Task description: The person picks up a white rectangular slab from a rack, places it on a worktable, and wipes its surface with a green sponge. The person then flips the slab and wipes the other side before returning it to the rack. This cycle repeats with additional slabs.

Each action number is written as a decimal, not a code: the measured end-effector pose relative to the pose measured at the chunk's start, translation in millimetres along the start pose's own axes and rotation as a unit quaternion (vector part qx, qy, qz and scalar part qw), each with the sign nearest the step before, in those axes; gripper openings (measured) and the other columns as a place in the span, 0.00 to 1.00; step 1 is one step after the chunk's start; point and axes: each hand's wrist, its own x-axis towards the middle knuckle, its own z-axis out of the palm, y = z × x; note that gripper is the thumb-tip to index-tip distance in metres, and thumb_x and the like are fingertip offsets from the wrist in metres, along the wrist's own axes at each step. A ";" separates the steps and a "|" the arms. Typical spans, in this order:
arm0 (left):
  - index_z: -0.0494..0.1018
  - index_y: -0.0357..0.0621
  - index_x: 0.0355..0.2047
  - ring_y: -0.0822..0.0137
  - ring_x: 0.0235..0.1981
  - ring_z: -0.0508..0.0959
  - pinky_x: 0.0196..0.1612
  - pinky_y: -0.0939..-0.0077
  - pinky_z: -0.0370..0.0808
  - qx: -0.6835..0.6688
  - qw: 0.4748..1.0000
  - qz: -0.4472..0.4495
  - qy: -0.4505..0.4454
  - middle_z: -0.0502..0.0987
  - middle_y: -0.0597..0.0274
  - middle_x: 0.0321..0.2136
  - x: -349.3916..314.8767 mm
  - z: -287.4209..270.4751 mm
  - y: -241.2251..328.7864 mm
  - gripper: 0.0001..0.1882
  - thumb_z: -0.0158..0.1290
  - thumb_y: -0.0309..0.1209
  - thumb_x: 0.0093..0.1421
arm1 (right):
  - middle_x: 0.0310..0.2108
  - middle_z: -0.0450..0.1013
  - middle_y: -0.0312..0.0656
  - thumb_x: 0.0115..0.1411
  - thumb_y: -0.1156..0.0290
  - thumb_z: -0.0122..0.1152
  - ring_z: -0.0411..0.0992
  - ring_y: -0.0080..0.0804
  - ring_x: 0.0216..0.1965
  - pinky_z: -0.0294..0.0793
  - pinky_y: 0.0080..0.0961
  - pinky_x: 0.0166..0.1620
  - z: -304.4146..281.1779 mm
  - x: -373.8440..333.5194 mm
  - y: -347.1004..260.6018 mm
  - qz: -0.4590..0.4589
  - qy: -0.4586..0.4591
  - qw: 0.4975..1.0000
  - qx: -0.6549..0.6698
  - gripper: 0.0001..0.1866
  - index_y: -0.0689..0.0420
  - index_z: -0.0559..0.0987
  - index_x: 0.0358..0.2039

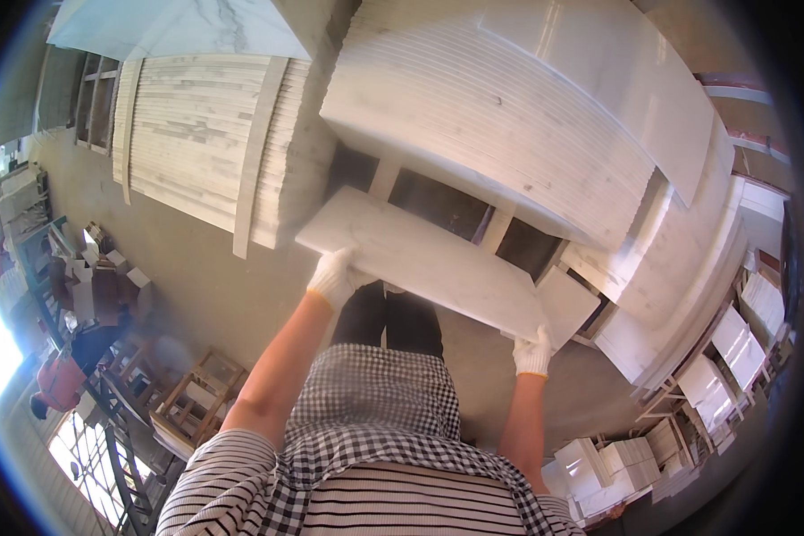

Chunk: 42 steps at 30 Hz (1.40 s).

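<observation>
crosswise between both hands point(334, 278) point(532, 351), white slab point(429, 261)

Left hand point(335, 279), 9 o'clock; right hand point(532, 353), 4 o'clock: both in white gloves point(329, 284), yellow-orange cuff edging point(321, 298). Forearms point(277, 371) bare. Top point(393, 500): white, thin dark stripes; left sleeve point(223, 469) at 7 o'clock. Black-and-white checked apron point(371, 393), 6 o'clock, frilly edge. Trousers point(402, 326) dark.
</observation>
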 end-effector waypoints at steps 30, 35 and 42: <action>0.61 0.25 0.53 0.47 0.49 0.77 0.51 0.52 0.80 -0.014 0.997 0.067 0.024 0.70 0.40 0.51 46.4 47.9 43.8 0.22 0.48 0.27 0.63 | 0.60 0.66 0.50 0.69 0.64 0.48 0.65 0.50 0.60 0.68 0.54 0.60 95.8 39.7 -47.1 0.032 -0.075 0.997 -0.012 0.23 0.62 0.66 0.60; 0.61 0.26 0.54 0.49 0.51 0.76 0.51 0.50 0.80 -0.007 0.997 0.073 0.008 0.70 0.43 0.51 47.4 53.2 44.8 0.22 0.47 0.28 0.63 | 0.59 0.67 0.50 0.68 0.64 0.50 0.66 0.49 0.59 0.69 0.54 0.60 97.8 43.3 -49.9 0.028 -0.063 0.997 -0.022 0.22 0.62 0.67 0.58; 0.67 0.33 0.53 0.51 0.49 0.77 0.52 0.52 0.78 0.029 0.997 0.065 -0.030 0.73 0.47 0.48 54.4 69.6 58.3 0.21 0.52 0.32 0.63 | 0.61 0.64 0.49 0.64 0.50 0.57 0.63 0.47 0.61 0.65 0.44 0.64 129.1 15.9 -55.3 0.001 -0.114 0.992 -0.046 0.33 0.60 0.64 0.61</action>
